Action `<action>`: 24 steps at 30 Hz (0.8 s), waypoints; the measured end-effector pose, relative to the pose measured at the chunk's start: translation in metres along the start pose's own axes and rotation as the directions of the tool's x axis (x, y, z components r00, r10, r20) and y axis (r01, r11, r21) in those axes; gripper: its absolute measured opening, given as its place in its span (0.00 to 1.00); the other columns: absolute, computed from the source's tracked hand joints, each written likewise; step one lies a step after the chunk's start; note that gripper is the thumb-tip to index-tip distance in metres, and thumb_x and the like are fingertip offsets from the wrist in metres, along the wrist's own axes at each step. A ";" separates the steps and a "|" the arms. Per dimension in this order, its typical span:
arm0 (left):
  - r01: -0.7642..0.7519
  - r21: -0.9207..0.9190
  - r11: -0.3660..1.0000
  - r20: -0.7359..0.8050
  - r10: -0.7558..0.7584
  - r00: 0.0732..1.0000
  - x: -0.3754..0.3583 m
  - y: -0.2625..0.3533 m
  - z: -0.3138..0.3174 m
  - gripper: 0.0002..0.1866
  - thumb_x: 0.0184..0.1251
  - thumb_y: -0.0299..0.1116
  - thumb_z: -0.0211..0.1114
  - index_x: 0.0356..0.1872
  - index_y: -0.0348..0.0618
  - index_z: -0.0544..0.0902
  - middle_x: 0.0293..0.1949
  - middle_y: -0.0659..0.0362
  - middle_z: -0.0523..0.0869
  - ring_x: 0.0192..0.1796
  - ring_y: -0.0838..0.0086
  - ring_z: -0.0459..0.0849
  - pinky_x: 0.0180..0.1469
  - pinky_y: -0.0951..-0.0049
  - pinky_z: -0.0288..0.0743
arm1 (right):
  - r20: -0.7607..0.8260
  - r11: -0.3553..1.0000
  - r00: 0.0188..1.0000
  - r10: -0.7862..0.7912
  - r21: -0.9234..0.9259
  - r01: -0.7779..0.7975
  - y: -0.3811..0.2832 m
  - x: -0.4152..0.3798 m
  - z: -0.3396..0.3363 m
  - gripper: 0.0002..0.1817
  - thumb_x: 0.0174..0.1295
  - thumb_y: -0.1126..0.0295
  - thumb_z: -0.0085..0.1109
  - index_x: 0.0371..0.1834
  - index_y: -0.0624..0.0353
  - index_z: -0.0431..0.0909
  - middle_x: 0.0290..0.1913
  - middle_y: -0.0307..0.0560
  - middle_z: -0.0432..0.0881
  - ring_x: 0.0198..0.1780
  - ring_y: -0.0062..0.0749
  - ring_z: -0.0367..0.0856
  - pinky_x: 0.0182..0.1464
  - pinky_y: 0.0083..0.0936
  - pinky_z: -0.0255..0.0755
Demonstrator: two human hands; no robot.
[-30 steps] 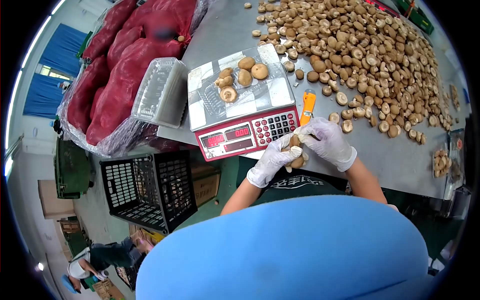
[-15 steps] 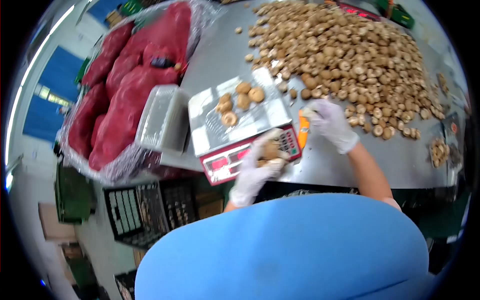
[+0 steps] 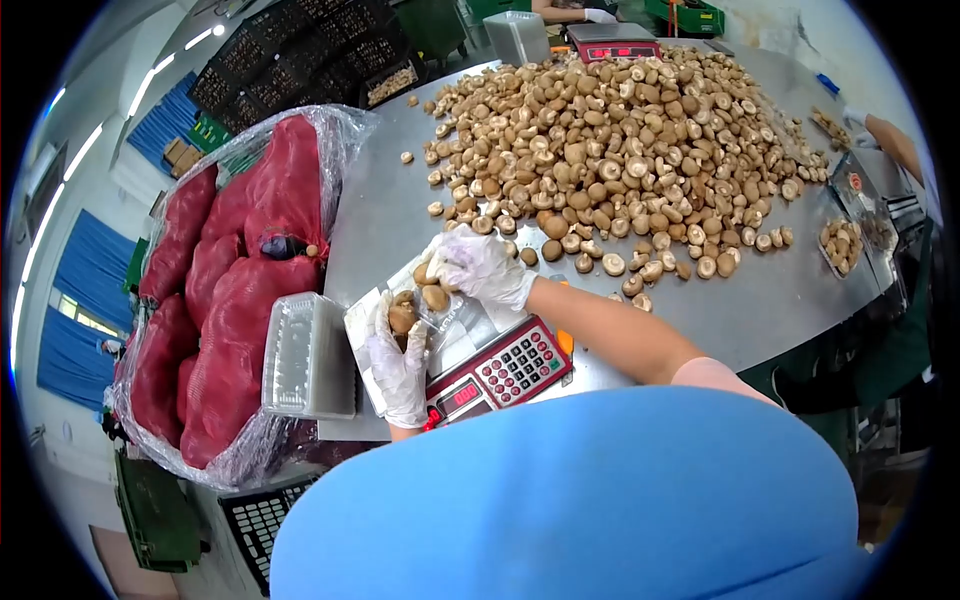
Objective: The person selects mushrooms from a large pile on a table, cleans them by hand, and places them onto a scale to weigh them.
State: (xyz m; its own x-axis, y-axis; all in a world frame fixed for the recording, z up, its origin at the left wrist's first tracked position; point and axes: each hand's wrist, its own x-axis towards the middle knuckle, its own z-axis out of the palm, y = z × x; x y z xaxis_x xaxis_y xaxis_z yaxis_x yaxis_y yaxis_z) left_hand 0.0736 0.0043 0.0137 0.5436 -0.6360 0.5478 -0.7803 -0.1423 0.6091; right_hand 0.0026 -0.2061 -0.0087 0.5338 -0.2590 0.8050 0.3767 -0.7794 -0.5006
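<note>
Both of my hands wear white gloves and are over the plate of a red scale. My left hand is curled around brown mushrooms at the plate's left side. My right hand bends over the plate's upper part, its fingers closed at a mushroom and partly hiding what they touch. The scale's red display reads zeros. An orange object lies by the scale's right edge, partly under my right forearm.
A large mushroom heap covers the table behind. Clear plastic trays stand left of the scale, beside red net sacks. A filled tray lies right. A second scale and other people's gloved hands show farther off.
The view has shifted. My right hand has moved left from beside the scale to over its plate. My left hand has moved from the scale's front to the plate's left side.
</note>
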 end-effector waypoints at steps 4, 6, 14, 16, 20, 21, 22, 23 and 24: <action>-0.032 0.058 0.998 -0.082 0.036 0.996 -0.007 -0.024 0.001 0.32 0.70 0.39 0.70 0.71 0.37 0.73 0.69 0.44 0.72 0.73 0.53 0.68 0.76 0.58 0.60 | 0.005 0.998 0.999 0.048 -0.045 -0.048 -0.014 -0.026 -0.029 0.08 0.65 0.66 0.61 0.41 0.57 0.84 0.43 0.48 0.85 0.50 0.43 0.84 0.56 0.37 0.78; -0.042 -0.093 0.995 -0.227 0.020 0.974 -0.014 -0.029 0.004 0.31 0.71 0.40 0.70 0.70 0.37 0.74 0.65 0.46 0.74 0.70 0.54 0.71 0.73 0.59 0.63 | 0.046 0.995 0.996 0.077 -0.066 -0.074 -0.027 -0.055 -0.051 0.07 0.66 0.66 0.61 0.40 0.58 0.84 0.42 0.48 0.84 0.48 0.44 0.84 0.54 0.37 0.79; 0.069 -0.658 0.750 -0.287 -0.335 0.897 -0.080 0.013 -0.022 0.42 0.71 0.49 0.71 0.76 0.36 0.64 0.52 0.54 0.81 0.48 0.74 0.80 0.53 0.73 0.76 | -0.040 0.781 0.832 0.553 -0.323 -0.535 -0.029 -0.196 -0.146 0.08 0.65 0.68 0.65 0.34 0.61 0.81 0.33 0.50 0.79 0.39 0.42 0.83 0.43 0.33 0.78; 0.164 -0.751 0.640 -0.111 -0.366 0.924 -0.102 0.020 -0.023 0.39 0.74 0.52 0.66 0.75 0.35 0.65 0.47 0.53 0.85 0.41 0.74 0.83 0.46 0.74 0.78 | 0.039 0.532 0.558 0.829 -0.367 -0.764 -0.039 -0.194 -0.152 0.07 0.64 0.68 0.66 0.37 0.59 0.82 0.35 0.51 0.81 0.40 0.46 0.83 0.43 0.36 0.78; 0.500 -0.753 0.427 0.308 -0.442 0.842 -0.150 0.041 0.008 0.34 0.80 0.56 0.55 0.71 0.35 0.72 0.41 0.56 0.88 0.35 0.79 0.84 0.39 0.80 0.76 | 0.323 0.803 0.852 0.411 -0.571 -0.170 -0.039 -0.157 -0.123 0.17 0.63 0.72 0.59 0.56 0.56 0.83 0.53 0.56 0.83 0.56 0.53 0.81 0.57 0.43 0.77; 0.570 -0.741 0.353 0.428 -0.405 0.808 -0.161 0.044 0.016 0.31 0.82 0.54 0.53 0.71 0.38 0.73 0.42 0.58 0.88 0.35 0.81 0.84 0.37 0.83 0.74 | 0.417 0.819 0.850 0.323 -0.573 -0.030 -0.031 -0.149 -0.112 0.19 0.63 0.73 0.56 0.59 0.57 0.81 0.56 0.56 0.82 0.60 0.54 0.79 0.60 0.43 0.75; 0.568 -0.767 0.298 0.448 -0.385 0.807 -0.175 0.053 0.026 0.30 0.82 0.54 0.53 0.71 0.40 0.73 0.41 0.60 0.89 0.33 0.83 0.83 0.36 0.84 0.74 | 0.503 0.821 0.835 0.226 -0.559 0.115 -0.017 -0.145 -0.105 0.21 0.64 0.74 0.54 0.61 0.58 0.80 0.59 0.57 0.81 0.64 0.54 0.77 0.64 0.43 0.73; 0.654 -0.720 0.231 0.540 -0.405 0.738 -0.182 0.065 0.028 0.29 0.82 0.53 0.53 0.72 0.42 0.73 0.40 0.61 0.89 0.32 0.84 0.83 0.35 0.86 0.73 | 0.573 0.805 0.799 0.183 -0.554 0.213 -0.001 -0.151 -0.101 0.21 0.66 0.74 0.51 0.62 0.59 0.79 0.61 0.57 0.80 0.65 0.53 0.76 0.66 0.43 0.72; 0.654 -0.740 0.160 0.585 -0.327 0.742 -0.198 0.062 0.035 0.32 0.81 0.51 0.54 0.71 0.32 0.70 0.41 0.58 0.90 0.35 0.81 0.85 0.39 0.83 0.76 | 0.635 0.778 0.760 0.140 -0.545 0.312 0.014 -0.157 -0.100 0.21 0.67 0.75 0.48 0.63 0.60 0.78 0.64 0.57 0.80 0.67 0.53 0.76 0.68 0.43 0.70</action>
State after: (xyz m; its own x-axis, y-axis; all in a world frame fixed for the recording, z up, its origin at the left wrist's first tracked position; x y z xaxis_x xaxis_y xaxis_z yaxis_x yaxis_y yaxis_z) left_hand -0.0937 0.0949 -0.0774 0.4774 -0.8693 -0.1283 0.4592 0.1223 0.8799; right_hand -0.1516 -0.2331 -0.1105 0.9391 0.0561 0.3389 0.0470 -0.9983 0.0350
